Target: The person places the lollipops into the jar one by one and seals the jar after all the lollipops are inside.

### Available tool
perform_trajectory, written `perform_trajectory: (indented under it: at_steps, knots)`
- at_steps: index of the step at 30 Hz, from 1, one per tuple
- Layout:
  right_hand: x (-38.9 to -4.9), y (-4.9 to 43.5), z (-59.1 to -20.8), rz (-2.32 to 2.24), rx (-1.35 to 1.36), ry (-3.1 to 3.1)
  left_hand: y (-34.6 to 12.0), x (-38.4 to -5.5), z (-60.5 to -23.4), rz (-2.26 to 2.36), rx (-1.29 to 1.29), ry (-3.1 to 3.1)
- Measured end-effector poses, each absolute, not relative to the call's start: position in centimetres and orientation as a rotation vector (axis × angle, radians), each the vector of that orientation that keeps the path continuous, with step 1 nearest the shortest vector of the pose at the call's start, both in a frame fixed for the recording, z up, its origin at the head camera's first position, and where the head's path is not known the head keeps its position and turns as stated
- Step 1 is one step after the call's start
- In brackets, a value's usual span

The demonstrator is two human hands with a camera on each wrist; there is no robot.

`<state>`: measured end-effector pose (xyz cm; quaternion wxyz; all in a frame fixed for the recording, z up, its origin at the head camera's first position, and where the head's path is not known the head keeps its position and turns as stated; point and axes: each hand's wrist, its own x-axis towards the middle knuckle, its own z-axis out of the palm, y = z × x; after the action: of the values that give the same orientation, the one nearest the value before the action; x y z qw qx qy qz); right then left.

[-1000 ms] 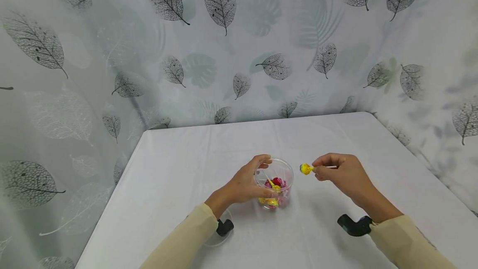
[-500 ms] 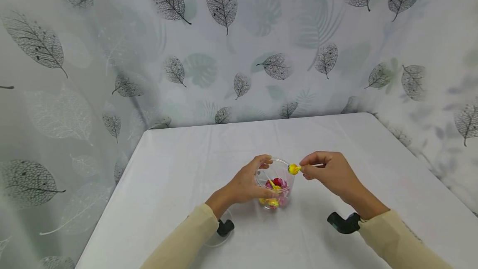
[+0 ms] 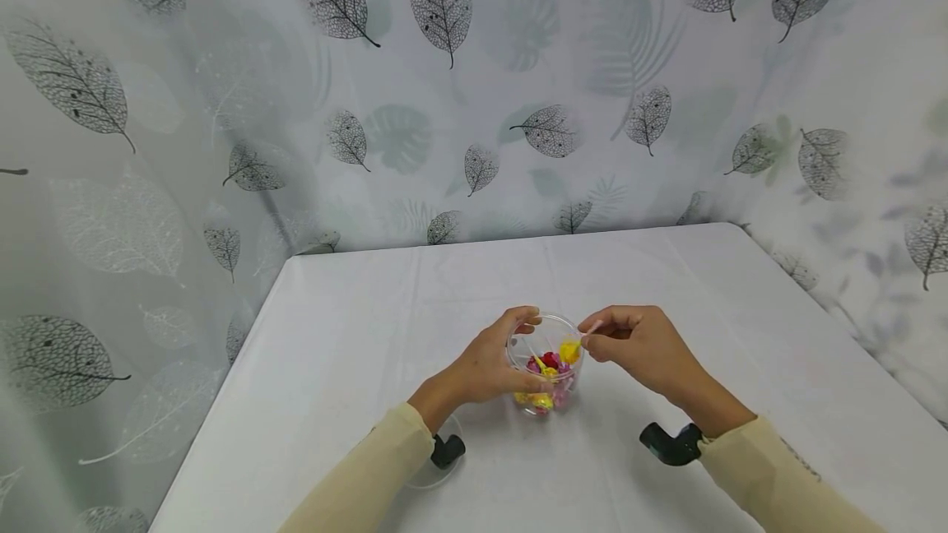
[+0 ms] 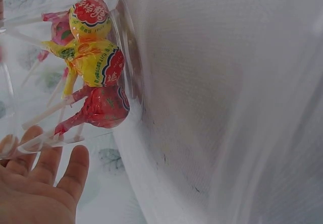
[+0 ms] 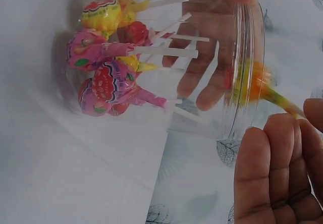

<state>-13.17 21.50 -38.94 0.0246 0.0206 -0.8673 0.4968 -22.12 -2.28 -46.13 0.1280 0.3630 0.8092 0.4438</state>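
Note:
My left hand (image 3: 485,364) grips a clear round plastic jar (image 5: 241,125) around its side, near the rim. The jar stands on the table, its mouth facing up. Inside are several wrapped lollipops: pink ones (image 5: 113,82), yellow ones (image 4: 98,65) and a red one (image 4: 108,107), their white sticks pointing toward the mouth. Between thumb and fingers, my right hand (image 3: 640,348) pinches the stick of another yellow lollipop (image 3: 569,352). Its candy head is down at the jar's mouth, on the right side of the rim. In the right wrist view this lollipop is blurred.
A clear round lid (image 3: 428,481) lies on the white-covered table (image 3: 355,327), partly hidden by the left forearm. Black wrist-worn pieces (image 3: 670,444) stick out from the sleeves. Leaf-printed curtain (image 3: 474,89) hangs behind and along both sides of the table.
My right hand has moved left with the yellow lollipop, from beside the jar to its mouth, and the candy head has tipped downward. The left hand and jar have stayed put.

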Motion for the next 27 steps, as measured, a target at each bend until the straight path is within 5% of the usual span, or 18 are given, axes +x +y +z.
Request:
perform_trajectory:
  at_steps: [16,27]
  knots:
    - [-13.2,21.6,-39.6,1.378,0.129,-2.684,-3.0,-21.7,-45.4,1.181,0.953,2.411]
    - [-13.7,21.8,-39.9,1.411,0.156,-2.726,-8.9,-21.2,-43.6,0.879,0.785,2.637]
